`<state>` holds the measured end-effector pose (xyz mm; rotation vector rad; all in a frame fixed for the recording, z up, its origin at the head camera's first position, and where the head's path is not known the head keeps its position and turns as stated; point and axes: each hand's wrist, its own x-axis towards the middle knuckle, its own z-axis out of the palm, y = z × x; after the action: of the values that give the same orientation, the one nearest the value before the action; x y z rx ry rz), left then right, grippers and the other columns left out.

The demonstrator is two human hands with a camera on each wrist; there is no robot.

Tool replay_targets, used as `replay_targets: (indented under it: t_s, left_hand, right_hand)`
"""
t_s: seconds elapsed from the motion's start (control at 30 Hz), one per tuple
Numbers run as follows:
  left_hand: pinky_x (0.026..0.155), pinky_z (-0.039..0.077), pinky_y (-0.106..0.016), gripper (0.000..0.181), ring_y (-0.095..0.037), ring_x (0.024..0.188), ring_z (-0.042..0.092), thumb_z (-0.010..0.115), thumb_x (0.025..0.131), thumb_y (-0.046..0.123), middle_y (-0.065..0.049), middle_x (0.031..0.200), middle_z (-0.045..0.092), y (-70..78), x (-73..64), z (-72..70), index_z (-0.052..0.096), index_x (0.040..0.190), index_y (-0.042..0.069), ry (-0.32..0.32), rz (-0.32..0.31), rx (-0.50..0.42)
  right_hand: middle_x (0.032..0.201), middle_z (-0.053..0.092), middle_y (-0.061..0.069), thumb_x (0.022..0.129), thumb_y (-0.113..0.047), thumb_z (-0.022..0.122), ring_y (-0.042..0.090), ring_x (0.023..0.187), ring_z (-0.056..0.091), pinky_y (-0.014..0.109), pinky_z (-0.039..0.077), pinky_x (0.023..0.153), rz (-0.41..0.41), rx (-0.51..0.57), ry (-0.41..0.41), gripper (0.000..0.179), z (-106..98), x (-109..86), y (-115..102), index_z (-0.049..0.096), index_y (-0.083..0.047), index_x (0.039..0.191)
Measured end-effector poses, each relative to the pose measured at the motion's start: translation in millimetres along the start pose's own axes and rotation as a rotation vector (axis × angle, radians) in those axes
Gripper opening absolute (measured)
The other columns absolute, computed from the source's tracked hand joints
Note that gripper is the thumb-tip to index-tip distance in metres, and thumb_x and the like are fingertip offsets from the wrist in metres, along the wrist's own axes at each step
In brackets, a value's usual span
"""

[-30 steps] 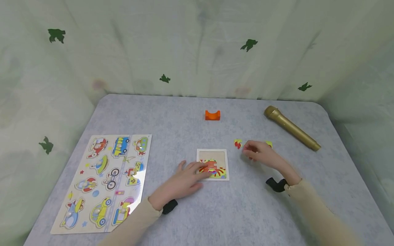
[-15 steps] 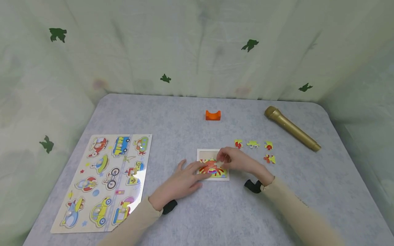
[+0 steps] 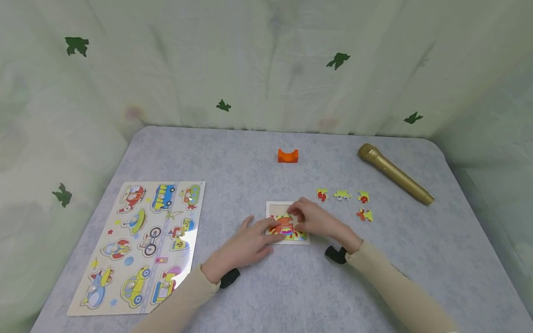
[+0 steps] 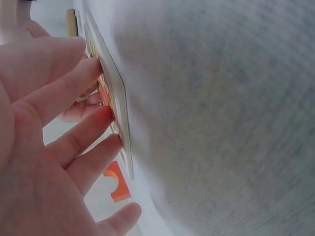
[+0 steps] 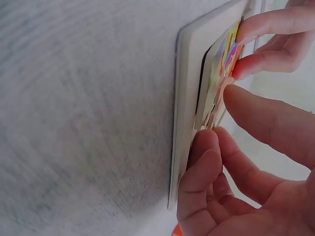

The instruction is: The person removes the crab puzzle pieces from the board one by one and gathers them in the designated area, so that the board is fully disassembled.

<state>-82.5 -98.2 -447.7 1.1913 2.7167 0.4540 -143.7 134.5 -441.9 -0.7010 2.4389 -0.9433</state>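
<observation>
From the head view, a small puzzle frame (image 3: 279, 203) lies on the table (image 3: 250, 286), between the two hands. Crab-like picture pieces (image 3: 285, 223) fill its lower part; its upper strip shows plain backing. The left hand (image 3: 245, 245) reaches in from the left, fingers extended and spread over the pieces, presumably to stop frame and pieces sliding. The right hand (image 3: 318, 219) bends its fingers over the right side, thumb and forefinger apart. Four loose pieces (image 3: 343, 195) lie to the right, probably spread for easy picking. A vehicle board (image 3: 120, 232), an orange block (image 3: 288, 156) and a gold microphone (image 3: 395, 173) sit well apart, likely to leave working room.

From the left wrist, fingertips (image 4: 106, 114) touch the pieces lightly without gripping, which seems enough to hold them flat.

From the right wrist, thumb and fingers come at the pieces' edge, apparently for fine adjustment; whether they pinch a piece cannot be told. A dark gap shows between rim and pieces.
</observation>
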Motion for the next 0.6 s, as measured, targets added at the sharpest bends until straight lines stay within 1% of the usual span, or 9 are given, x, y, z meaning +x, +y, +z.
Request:
replay_targets:
  t_s: [0.17,0.43,0.6]
  left_hand:
    - [0.1,0.025,-0.065,0.037,-0.027,0.13,0.039,0.062,0.094,0.021,-0.009,0.137,0.046,0.7,0.3,-1.7,0.062,0.131,0.022,-0.009,-0.01,-0.01]
    - [0.099,0.025,-0.067,0.036,-0.026,0.131,0.038,0.062,0.093,0.021,-0.008,0.137,0.046,0.6,0.5,-1.2,0.062,0.13,0.023,0.003,-0.007,-0.013]
    - [0.099,0.024,-0.067,0.036,-0.025,0.129,0.04,0.063,0.093,0.021,-0.008,0.137,0.046,0.8,0.5,-1.0,0.063,0.129,0.022,0.0,-0.013,-0.029]
  right_hand:
    - [0.093,0.05,0.003,0.082,-0.004,0.073,0.016,0.079,0.049,0.029,0.044,0.071,0.045,0.007,0.015,0.028,1.9,3.2,-1.4,0.062,-0.002,0.109]
    - [0.096,0.048,0.005,0.08,-0.001,0.075,0.016,0.077,0.048,0.028,0.043,0.069,0.049,0.0,0.056,0.032,8.5,5.3,-2.8,0.056,-0.003,0.106]
    - [0.088,0.051,0.003,0.079,0.001,0.075,0.015,0.074,0.049,0.027,0.043,0.066,0.045,0.005,0.059,0.034,10.5,5.5,-3.5,0.054,-0.003,0.105]
